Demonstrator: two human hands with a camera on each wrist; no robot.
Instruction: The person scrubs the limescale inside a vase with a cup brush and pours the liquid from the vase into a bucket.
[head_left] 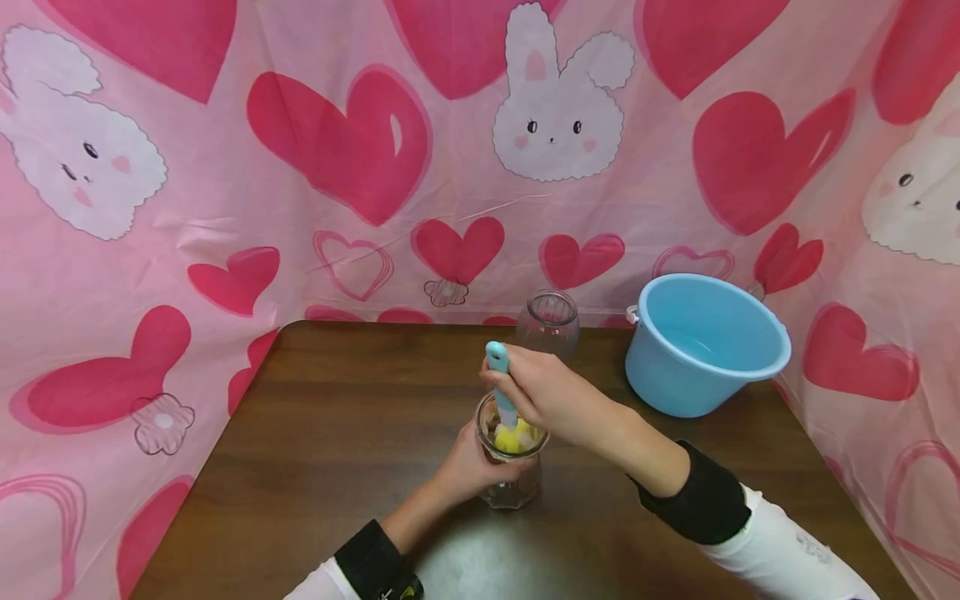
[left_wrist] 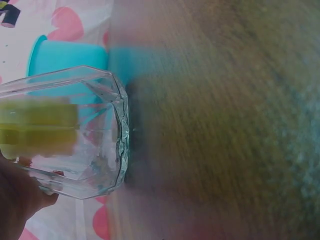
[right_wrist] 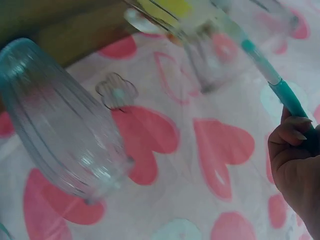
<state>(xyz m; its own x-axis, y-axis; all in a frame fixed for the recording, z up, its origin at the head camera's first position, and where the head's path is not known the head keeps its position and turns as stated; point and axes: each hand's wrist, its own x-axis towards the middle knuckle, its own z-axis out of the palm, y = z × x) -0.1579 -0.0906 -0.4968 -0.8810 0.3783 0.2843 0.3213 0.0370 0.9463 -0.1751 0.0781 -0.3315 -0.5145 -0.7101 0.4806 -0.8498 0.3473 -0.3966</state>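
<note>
**Jar Cleaning Station: Brush Inserted, Scrubbing Stage**

Pink sheeting printed with hearts and rabbits encloses a dark wooden table on 3 sides.

1. Work item. A clear glass jar stands upright near the table's front centre. The left hand is wrapped around its side and grips it. The left wrist view shows the jar's faceted base resting on the wood.

2. Tool. The right hand is clenched around the blue handle of a bottle brush. Its yellow sponge head sits inside the jar, at the mouth.

3. Progress, as judged. Scrubbing appears to be in hand. No foam or water shows in the jar, so rinsing appears to be outstanding.

4. Surroundings. A 2nd ribbed glass jar stands just behind the right hand, near enough for the knuckles or handle to strike it. A light blue basin sits at the right rear, well apart from the work item. Whether it holds water cannot be told.
</note>
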